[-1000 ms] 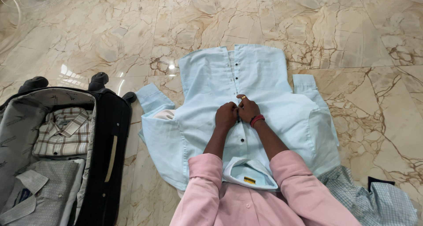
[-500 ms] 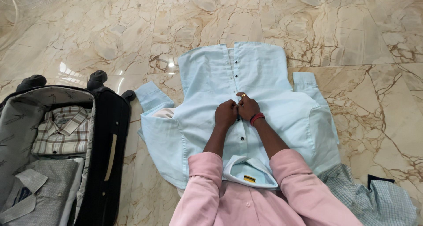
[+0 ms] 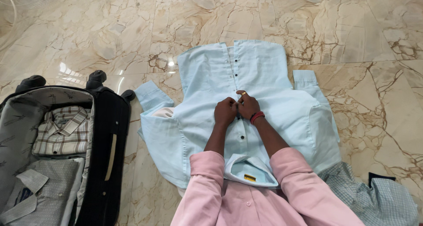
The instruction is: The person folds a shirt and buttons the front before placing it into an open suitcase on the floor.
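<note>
**Both hands at the button strip of a light blue shirt**

My left hand (image 3: pixel 225 112) and right hand (image 3: pixel 248 106) meet, fingers pinched shut on the front placket of a light blue shirt (image 3: pixel 282 107) spread flat on the marble floor (image 3: pixel 88 36). To my left lies an open black suitcase (image 3: pixel 105 155) holding folded shirts. A checked shirt (image 3: pixel 374 204) lies crumpled at my right.

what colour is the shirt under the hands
Light blue shirt with dark buttons, spread flat on the floor; clearest in the head view.
</note>
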